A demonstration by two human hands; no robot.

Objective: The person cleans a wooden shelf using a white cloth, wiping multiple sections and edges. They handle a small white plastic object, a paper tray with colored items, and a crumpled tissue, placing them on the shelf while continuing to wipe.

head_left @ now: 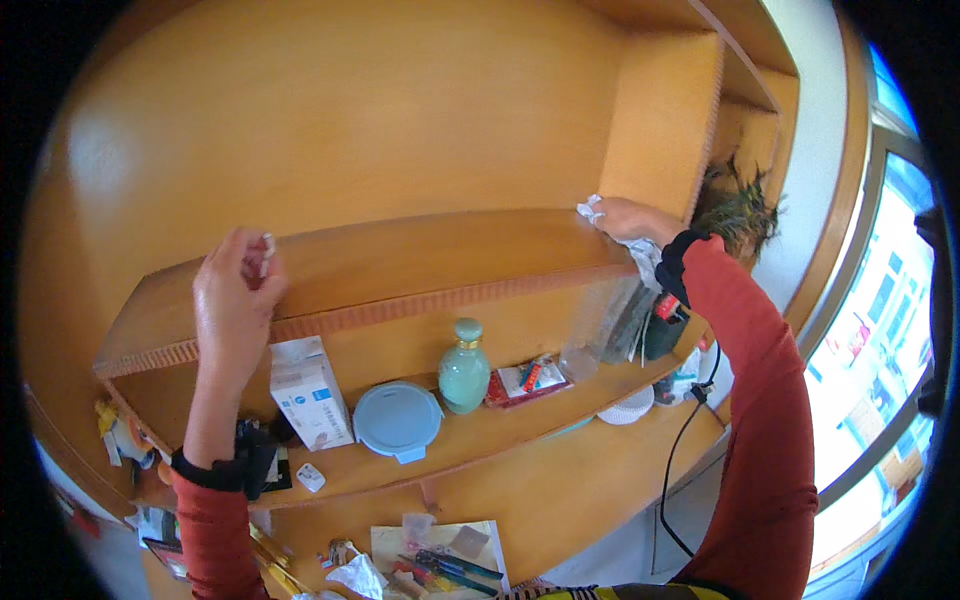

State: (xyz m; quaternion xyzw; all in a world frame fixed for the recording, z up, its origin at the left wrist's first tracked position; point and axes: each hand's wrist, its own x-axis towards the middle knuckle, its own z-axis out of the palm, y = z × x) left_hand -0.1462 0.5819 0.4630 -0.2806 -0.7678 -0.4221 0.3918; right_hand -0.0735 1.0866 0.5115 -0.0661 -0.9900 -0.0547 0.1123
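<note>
My right hand (632, 218) presses a crumpled white cloth (642, 258) against the right end of the upper wooden shelf (430, 255), near its back corner. Part of the cloth hangs down below my wrist. My left hand (232, 300) is raised over the left end of that shelf, fingers curled around a small whitish piece (267, 254) whose kind I cannot make out. On the shelf below stand a white box (312, 400), a round blue-lidded container (398, 420) and a pale green bottle (464, 375) with a gold neck.
A glass vase (582, 345) and red-and-white packets (530, 378) share the lower shelf. Pliers (455, 568) and small items lie on the desk below. A black cable (672, 465) hangs at right. A plant (740, 215) fills a side compartment, near the window (870, 340).
</note>
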